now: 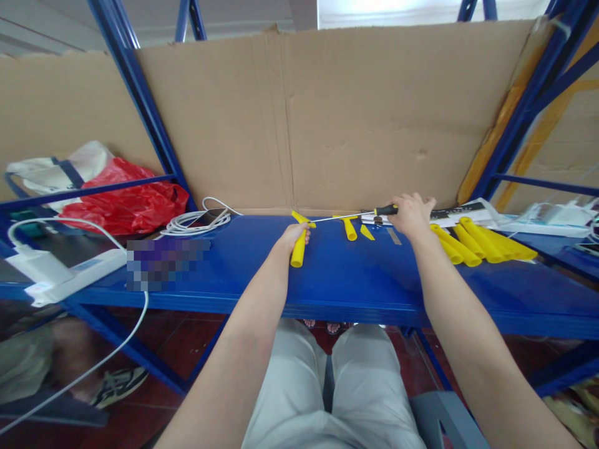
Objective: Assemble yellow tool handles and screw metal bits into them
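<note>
Holds screwdriver (pixel 386 210) to yellow handle (pixel 297 254).
Wraps left hand (pixel 296 236) round yellow handle; right of it, grips screwdriver with right hand (pixel 413 214) (fingers partly spread).

In the centre of the frame, the yellow handle (pixel 297 254) looks like smooth plastic with a soft sheen. The screwdriver (pixel 385 211) pairs a shiny metal shaft with a dark plastic grip. Under them, the bench (pixel 253 274) has smooth, glossy blue paint, apparently over metal. Across the upper frame, the cardboard (pixel 374 112) is matt and creased. At left, the bag (pixel 133 193) is crinkled, shiny red plastic; at the bottom, the trousers (pixel 292 386) are matt cloth.
</note>
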`<state>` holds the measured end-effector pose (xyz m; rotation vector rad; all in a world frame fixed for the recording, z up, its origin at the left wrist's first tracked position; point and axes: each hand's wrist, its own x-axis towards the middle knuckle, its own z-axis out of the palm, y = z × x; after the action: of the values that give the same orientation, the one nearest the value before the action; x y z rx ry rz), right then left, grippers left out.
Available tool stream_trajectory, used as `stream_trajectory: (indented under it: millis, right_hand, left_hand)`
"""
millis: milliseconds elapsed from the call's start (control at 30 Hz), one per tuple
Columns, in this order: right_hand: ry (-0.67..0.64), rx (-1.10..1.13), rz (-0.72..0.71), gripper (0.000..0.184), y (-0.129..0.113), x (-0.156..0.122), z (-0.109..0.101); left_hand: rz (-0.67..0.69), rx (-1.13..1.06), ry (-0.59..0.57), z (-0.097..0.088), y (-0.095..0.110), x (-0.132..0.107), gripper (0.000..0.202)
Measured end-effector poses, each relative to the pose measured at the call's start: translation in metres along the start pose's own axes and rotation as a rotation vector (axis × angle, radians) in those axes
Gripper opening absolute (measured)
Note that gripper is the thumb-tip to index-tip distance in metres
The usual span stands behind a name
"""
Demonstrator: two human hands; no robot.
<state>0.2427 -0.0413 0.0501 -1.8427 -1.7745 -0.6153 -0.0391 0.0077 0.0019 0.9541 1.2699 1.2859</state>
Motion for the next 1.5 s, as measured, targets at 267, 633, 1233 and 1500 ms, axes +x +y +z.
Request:
stream_trajectory:
  millis: [267,633,1233,1500]
  right_hand:
    - [-0.008,-0.048,0.023,0.033,0.0,0.0,0.003]
    - [-0.042,-0.066,0.027,0.033,0.002,0.001,0.007]
    - [-0.113,-0.051,0.023,0.036,0.012,0.002,0.017]
    - [-0.161,-0.02,0.044,0.037,0.011,0.002,0.014]
  left_hand:
    - [0.019,0.09,-0.051,0.0,0.0,0.0,0.004]
    - [0.043,0.204,-0.079,0.0,0.002,0.001,0.007]
    - [0.026,0.374,-0.078,0.005,0.007,-0.012,0.011]
    - [0.061,0.399,-0.08,0.004,0.004,-0.01,0.016]
